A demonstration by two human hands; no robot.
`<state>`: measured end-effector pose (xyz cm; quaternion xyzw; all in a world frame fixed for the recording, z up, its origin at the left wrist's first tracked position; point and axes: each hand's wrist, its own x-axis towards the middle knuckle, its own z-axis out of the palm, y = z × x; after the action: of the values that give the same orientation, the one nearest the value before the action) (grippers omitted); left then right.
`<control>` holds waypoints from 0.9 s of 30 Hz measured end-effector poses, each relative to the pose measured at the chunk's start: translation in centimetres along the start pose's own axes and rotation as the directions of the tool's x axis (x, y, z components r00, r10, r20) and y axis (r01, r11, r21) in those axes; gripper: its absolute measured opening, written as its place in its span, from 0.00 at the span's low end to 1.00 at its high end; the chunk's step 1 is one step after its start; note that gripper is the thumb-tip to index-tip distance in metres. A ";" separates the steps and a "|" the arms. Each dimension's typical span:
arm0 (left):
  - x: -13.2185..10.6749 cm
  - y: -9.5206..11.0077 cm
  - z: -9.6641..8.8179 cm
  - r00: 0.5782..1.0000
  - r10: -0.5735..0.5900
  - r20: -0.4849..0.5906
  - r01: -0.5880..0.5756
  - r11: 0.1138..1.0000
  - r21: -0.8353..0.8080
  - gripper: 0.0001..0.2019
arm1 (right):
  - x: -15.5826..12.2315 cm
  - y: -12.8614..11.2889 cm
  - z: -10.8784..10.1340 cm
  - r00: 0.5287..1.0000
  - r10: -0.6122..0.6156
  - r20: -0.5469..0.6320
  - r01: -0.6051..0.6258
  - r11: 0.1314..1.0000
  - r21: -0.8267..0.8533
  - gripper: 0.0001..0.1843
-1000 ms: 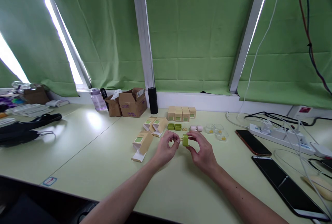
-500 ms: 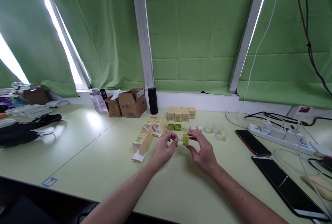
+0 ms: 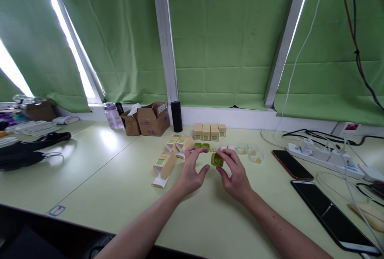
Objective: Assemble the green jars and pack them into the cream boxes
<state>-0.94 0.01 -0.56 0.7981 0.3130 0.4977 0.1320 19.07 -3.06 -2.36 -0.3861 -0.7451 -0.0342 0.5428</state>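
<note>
Pinched between the thumb and fingers of my right hand (image 3: pixel 235 173) is a small olive-green square cup (image 3: pixel 217 160), its hollow side turned toward me and left. My left hand (image 3: pixel 193 171) is just left of the cup, thumb and fingers apart, with nothing visible in it. Behind my hands lie more green cups (image 3: pixel 205 146), tiny yellowish pieces (image 3: pixel 213 149), pale pink pieces (image 3: pixel 227 147), partly hidden by my right fingers, and clear round domes with yellow centres (image 3: pixel 256 156). Left of my left hand lies an opened cream carton (image 3: pixel 165 165) with its flap out.
Two more opened cartons (image 3: pixel 183 143) lie behind it, and several closed small boxes (image 3: pixel 206 131) stand near the wall. A brown cardboard box (image 3: pixel 153 119) and a black cylinder (image 3: pixel 177 117) are at the back. Phones (image 3: pixel 292 165), a power strip (image 3: pixel 324 159) and cables occupy the right.
The green cup has turned so its hollow faces me. My left hand has let go of the thin ring-like piece by the cup, and its fingers have spread.
</note>
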 end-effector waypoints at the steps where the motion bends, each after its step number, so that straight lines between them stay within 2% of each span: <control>1: -0.1 0.1 0.1 1.000 0.027 0.012 -0.027 1.000 0.009 0.25 | 0.0 -0.1 0.0 1.000 -0.023 0.003 0.024 1.000 -0.009 0.29; 5: 0.0 0.2 0.2 0.993 0.109 0.040 -0.110 0.994 0.027 0.29 | 0.2 -0.3 -0.3 0.993 -0.114 -0.015 0.114 0.993 -0.017 0.26; 9: 0.1 0.3 0.1 0.989 0.141 0.033 -0.142 0.990 0.020 0.26 | 0.3 -0.2 -0.6 0.976 -0.216 0.009 0.216 0.975 -0.047 0.19; 13: 0.3 0.4 0.0 0.985 0.169 0.025 -0.169 0.985 0.016 0.23 | 0.5 -0.2 -1.0 0.958 -0.286 0.033 0.288 0.952 -0.104 0.20; 27: 0.0 -0.3 0.3 0.979 0.201 -0.025 -0.200 0.979 0.044 0.22 | 0.8 -0.5 -0.9 0.952 -0.262 0.157 0.288 0.942 -0.172 0.19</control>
<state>-0.73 0.27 -0.83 0.8207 0.2430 0.5136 0.0602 19.43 -3.41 -1.15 -0.3301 -0.8192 -0.1562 0.4422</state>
